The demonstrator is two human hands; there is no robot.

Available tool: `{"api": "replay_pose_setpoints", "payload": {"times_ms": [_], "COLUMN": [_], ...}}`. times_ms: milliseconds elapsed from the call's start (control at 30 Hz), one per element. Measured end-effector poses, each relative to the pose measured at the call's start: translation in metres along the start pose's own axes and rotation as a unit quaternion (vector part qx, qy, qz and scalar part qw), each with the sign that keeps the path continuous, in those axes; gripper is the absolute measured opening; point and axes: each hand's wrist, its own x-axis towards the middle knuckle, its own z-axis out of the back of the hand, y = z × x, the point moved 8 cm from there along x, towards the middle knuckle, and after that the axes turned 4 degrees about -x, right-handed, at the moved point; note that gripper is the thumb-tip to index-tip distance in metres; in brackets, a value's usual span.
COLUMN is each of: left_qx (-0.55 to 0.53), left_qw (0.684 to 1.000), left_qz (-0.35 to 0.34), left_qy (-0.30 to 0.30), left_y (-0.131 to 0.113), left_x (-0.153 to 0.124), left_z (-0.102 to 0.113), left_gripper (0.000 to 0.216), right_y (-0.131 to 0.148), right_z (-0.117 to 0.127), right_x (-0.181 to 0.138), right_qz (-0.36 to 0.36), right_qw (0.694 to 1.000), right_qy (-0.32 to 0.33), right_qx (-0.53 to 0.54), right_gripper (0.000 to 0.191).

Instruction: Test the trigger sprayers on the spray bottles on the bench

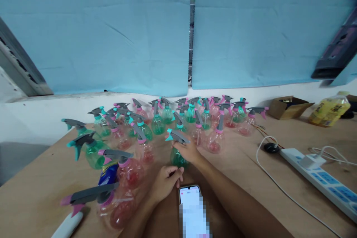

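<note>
My right hand (189,150) is closed around the neck of a green spray bottle (178,159), whose grey and teal trigger head points left. The bottle stands upright at the front of the group. Just in front of its base, my left hand (166,183) rests low over the table, fingers loosely bent and nothing visible in them. A lit phone (192,204) lies between my forearms, its screen partly blurred out. Close by on the left are a clear spray bottle with a pink collar (131,173) and a larger-looking one (118,208) nearer to me.
Several more green and pink spray bottles (214,141) crowd the wooden table (237,178) toward the wall. A blue packet (108,174) lies at left. On the right are a power strip (320,178), white cable, black mouse (271,147), cardboard box (288,109) and yellow-labelled bottle (329,109).
</note>
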Motion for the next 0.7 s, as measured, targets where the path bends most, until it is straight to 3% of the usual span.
{"api": "replay_pose_setpoints", "payload": {"times_ms": [133,300,433,700], "left_qx": [-0.035,-0.043,-0.068,-0.138], "left_qw": [0.999,0.998,0.995,0.985], "left_qz": [-0.001,-0.014,-0.016,-0.037], "left_qy": [-0.018,-0.054,-0.069,-0.099], "left_y": [0.000,-0.004,0.000,0.003], "left_x": [0.001,0.002,0.003,0.007], "left_z": [0.003,0.010,0.012,0.017], "left_gripper": [0.053,0.050,0.039,0.035], "right_y": [0.007,-0.006,-0.013,-0.020], "right_z": [0.007,-0.003,-0.011,-0.026], "right_x": [-0.012,-0.017,-0.015,-0.016], "right_qz": [0.094,0.124,0.098,0.070], "right_qw": [0.991,0.977,0.960,0.969], "right_qy": [-0.089,-0.046,-0.031,0.002], "right_qx": [-0.037,-0.166,-0.262,-0.238], "right_gripper": [0.052,0.059,0.066,0.077]}}
